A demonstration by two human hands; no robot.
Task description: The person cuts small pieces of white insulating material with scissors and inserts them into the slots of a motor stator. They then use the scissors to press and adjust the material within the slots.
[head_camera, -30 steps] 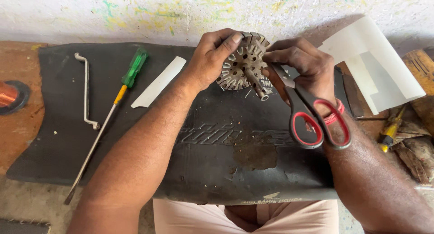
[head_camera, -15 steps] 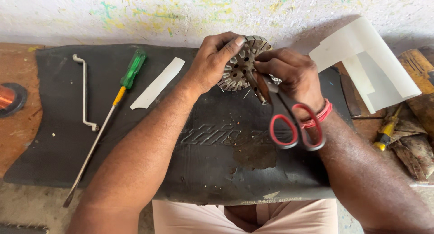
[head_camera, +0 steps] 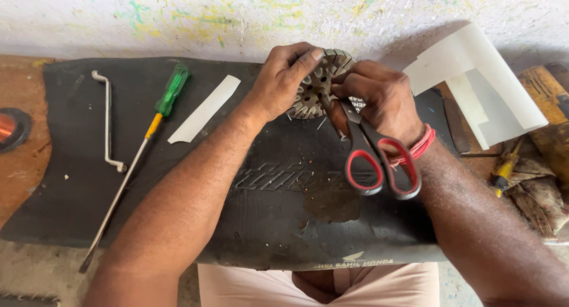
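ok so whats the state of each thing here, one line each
slotted metal core: held up off the mat, tilted
left hand: gripping the core
right hand: holding the scissors by the blades
scissors: closed, handles hanging free
screwdriver: lying flat on the mat
bent rod: lying flat
paper strip: lying flat

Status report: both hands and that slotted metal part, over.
Left hand grips slotted metal disc. Right hand holds red-handled scissors by blades. Nothing blocking.
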